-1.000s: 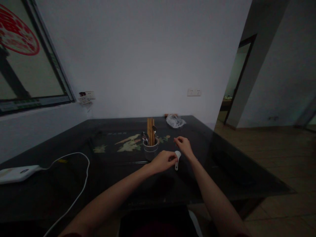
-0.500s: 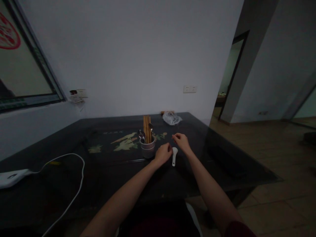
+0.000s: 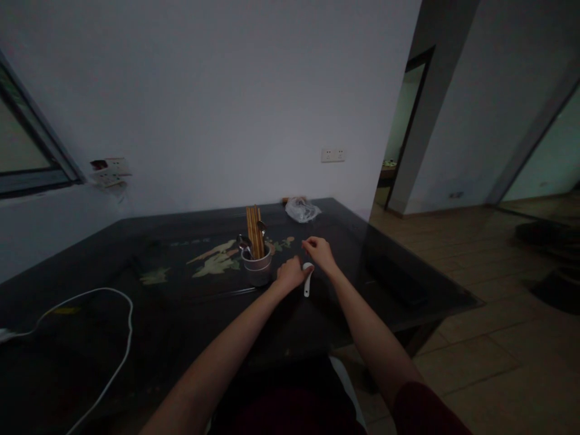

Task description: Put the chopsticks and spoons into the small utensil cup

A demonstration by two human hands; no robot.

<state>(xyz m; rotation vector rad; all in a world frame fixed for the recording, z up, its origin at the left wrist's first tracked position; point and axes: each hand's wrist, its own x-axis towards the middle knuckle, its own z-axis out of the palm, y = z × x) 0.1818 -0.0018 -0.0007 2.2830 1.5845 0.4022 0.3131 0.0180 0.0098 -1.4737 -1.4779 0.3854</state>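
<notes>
A small white spoon (image 3: 307, 284) lies on the dark table (image 3: 181, 314), between my two hands. My left hand (image 3: 290, 275) rests curled on the table, its fingertips touching the spoon's bowl. My right hand (image 3: 318, 250) hovers just behind the spoon with its fingers loosely curled and pinched; I cannot make out anything in them. To the left of my left hand stands a grey cup (image 3: 257, 269) holding wooden chopsticks (image 3: 254, 232) and metal spoons.
A crumpled clear plastic bag (image 3: 301, 209) lies at the table's far edge. A white cable (image 3: 95, 338) loops over the table's left part. Wall sockets (image 3: 332, 155) sit behind. The table's right edge borders a tiled floor and a doorway (image 3: 399, 139).
The view has swung right, so the white device at the left has left the frame. My left hand has slid a little toward the cup while the spoon stays on the table.
</notes>
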